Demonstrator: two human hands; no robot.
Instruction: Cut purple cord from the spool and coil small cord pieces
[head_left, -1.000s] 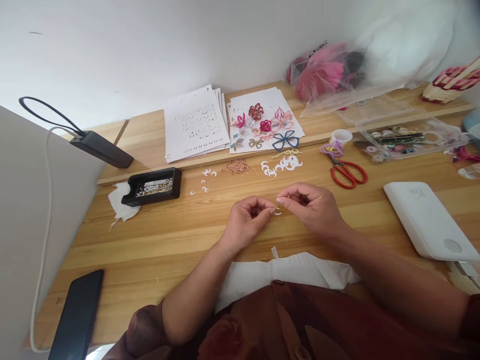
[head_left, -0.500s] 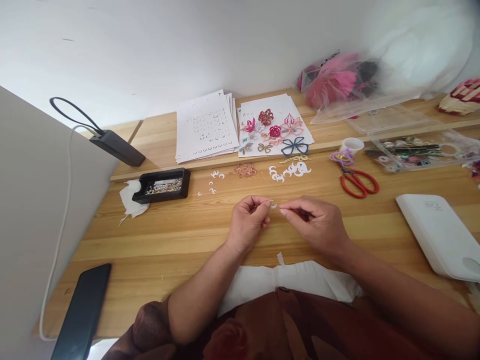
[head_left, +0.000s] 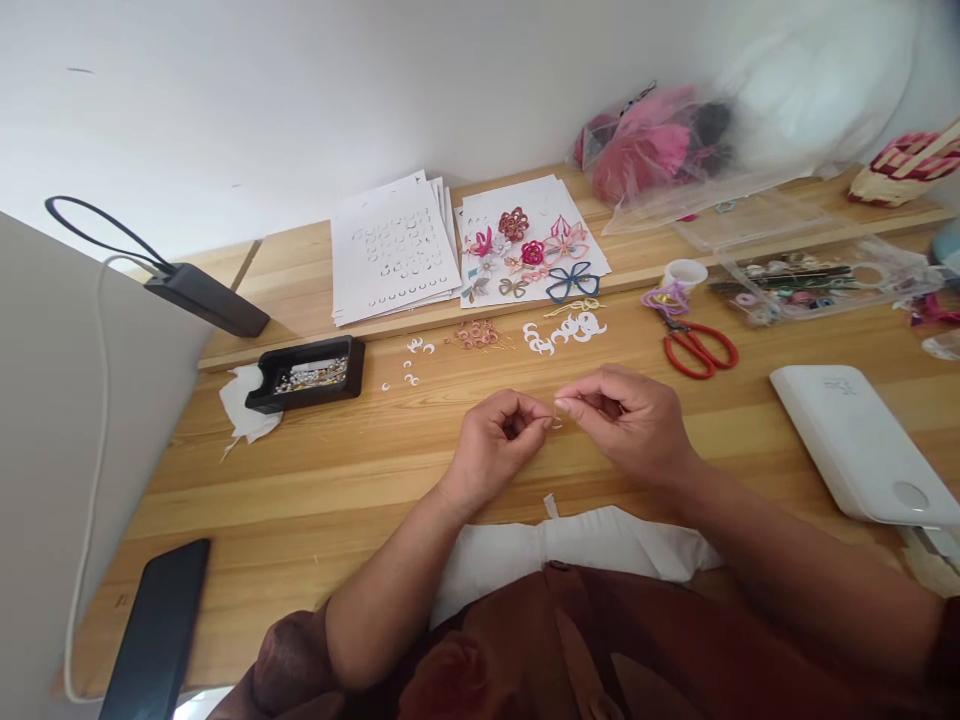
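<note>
My left hand pinches a small white paper crescent between thumb and forefinger, its curved edge sticking out past the fingertips. Close against it, my right hand is closed in a pinch at the crescent's upper side; whatever lies between those fingertips is too small to make out. Beyond the hands lie a cluster of larger white crescents, some small white crescents and a group of copper-coloured wire loops.
Red-handled scissors and a white power bank lie on the right. A black bead tray and a dark phone are on the left. Cut-out paper sheets and flower ornaments rest along the back ledge.
My hands have come together, the right fingertips now meeting the left ones at the crescent. The view has shifted slightly to the right.
</note>
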